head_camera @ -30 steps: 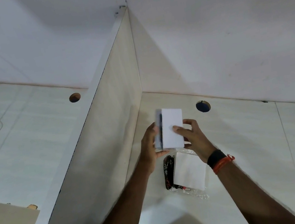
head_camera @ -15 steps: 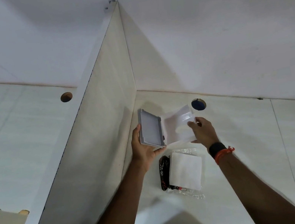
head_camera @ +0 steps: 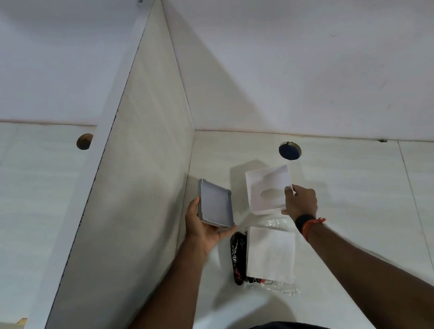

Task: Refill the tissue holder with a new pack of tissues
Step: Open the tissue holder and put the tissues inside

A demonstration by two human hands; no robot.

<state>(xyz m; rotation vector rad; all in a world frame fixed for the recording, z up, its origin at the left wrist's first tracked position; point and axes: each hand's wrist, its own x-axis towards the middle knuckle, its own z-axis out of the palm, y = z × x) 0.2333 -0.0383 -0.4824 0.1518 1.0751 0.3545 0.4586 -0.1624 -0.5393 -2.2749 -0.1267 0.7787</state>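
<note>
The tissue holder is in two parts. My left hand (head_camera: 206,230) holds its grey tray-like base (head_camera: 215,207), tilted, close to the partition. My right hand (head_camera: 301,202) grips the white square cover (head_camera: 268,188) by its right edge; the cover lies open side up on the desk, an oval slot showing inside. Just in front of both hands lies a new pack of white tissues (head_camera: 271,254) in clear plastic wrap, flat on the desk, touched by neither hand.
A black patterned pouch (head_camera: 238,258) lies against the pack's left side. A tall partition panel (head_camera: 135,201) walls the desk on the left. A round cable hole (head_camera: 289,150) sits behind the cover. The white wall rises at the back.
The closed holder held upright in both hands has come apart: my left hand carried the grey base left, my right hand moved the white cover right and down onto the desk.
</note>
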